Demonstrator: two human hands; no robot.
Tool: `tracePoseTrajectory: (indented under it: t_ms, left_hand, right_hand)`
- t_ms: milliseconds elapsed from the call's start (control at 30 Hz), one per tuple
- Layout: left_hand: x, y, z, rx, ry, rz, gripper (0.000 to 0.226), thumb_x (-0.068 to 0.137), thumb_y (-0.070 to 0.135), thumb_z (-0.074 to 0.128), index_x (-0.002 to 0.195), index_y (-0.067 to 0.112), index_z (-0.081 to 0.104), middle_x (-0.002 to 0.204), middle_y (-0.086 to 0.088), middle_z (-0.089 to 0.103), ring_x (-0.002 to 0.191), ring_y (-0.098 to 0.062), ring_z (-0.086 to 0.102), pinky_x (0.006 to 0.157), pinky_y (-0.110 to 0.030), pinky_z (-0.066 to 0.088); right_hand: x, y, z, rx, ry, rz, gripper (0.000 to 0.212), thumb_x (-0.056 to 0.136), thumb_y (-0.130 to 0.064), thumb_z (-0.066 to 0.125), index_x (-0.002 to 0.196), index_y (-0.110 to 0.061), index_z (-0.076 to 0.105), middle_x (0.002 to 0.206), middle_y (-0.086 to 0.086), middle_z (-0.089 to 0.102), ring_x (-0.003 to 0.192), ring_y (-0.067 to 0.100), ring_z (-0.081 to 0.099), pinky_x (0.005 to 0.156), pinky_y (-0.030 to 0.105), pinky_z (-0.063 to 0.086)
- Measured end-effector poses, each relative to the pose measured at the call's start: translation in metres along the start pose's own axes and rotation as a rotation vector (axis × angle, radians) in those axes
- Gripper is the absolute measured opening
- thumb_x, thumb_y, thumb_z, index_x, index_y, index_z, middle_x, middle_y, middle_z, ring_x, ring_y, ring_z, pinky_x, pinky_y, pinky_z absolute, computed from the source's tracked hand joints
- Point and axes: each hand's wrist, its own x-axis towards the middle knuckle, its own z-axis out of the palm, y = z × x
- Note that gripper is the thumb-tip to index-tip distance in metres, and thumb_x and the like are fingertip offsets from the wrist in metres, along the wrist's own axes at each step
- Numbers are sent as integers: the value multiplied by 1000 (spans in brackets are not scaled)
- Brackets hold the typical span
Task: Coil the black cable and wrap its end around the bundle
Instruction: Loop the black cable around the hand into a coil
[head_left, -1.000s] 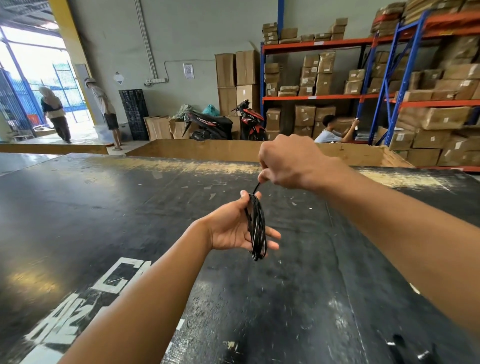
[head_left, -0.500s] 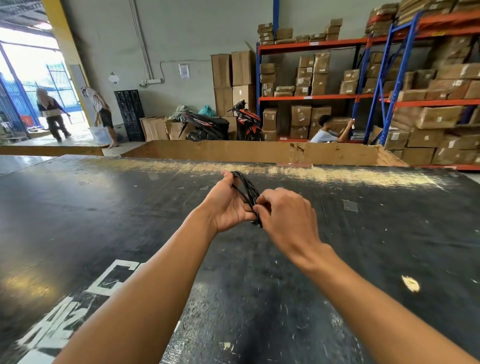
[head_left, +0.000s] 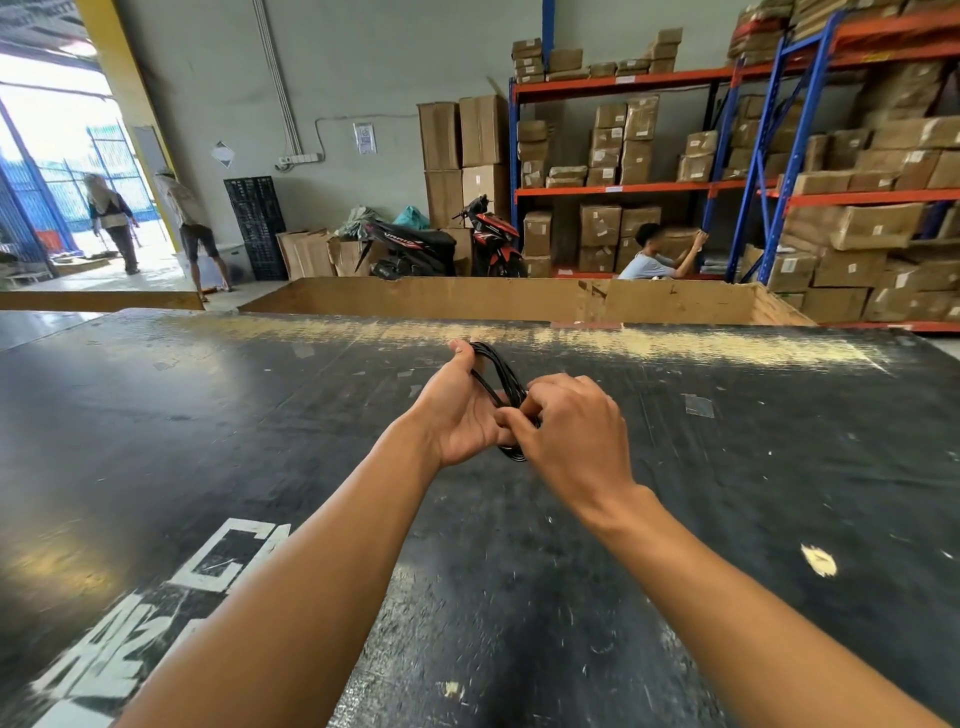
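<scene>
The black cable (head_left: 496, 376), already gathered into a narrow bundle of loops, is being held in the air above the dark desk (head_left: 208, 415), toward its far edge. Half a second ago the hands were much the same, so the end-wrapping is likely continuing. The left hand (head_left: 457, 410) is curling around the loops; the right hand (head_left: 569, 431) fingers (head_left: 540, 387) are pinching the cable at the bundle's middle

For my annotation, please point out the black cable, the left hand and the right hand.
black cable (head_left: 500, 370): head view, upper loops.
left hand (head_left: 460, 415): head view, palm.
right hand (head_left: 576, 431): head view, back of hand.
</scene>
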Motion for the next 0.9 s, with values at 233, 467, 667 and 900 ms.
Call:
tracePoseTrajectory:
  t_ms: [233,467,667,900]
  left_hand:
    - [-1,-2,5,76,10,10,72,93,71,13,137,19,37,99,-21,65,67,-30,71,76,-45,51]
    - [0,-6,8,65,31,22,71,93,71,13,113,15,51,73,-15,67,56,-25,59,86,-46,41]
    - [-5,-5,13,108,14,4,64,95,67,11,115,19,48,66,-14,68,47,-23,64,68,-42,47]
    - [-2,-6,9,130,-47,-8,76,92,72,10,122,12,47,84,-15,71,69,-27,65,83,-45,45]
  right_hand:
    - [2,-1,-1,54,-32,115,31,82,-41,73,66,-16,64,76,5,72,80,28,65,68,35,44]
    - [0,-2,-3,119,-22,94,18,88,-28,70,98,-13,71,88,6,78,85,31,71,73,36,54]
    - [0,0,2,100,-12,118,25,85,-38,72,87,-13,71,84,5,76,79,27,70,68,36,53]
    - [4,1,3,92,-22,158,20,87,-32,67,81,-12,69,77,5,74,77,29,68,69,33,48]
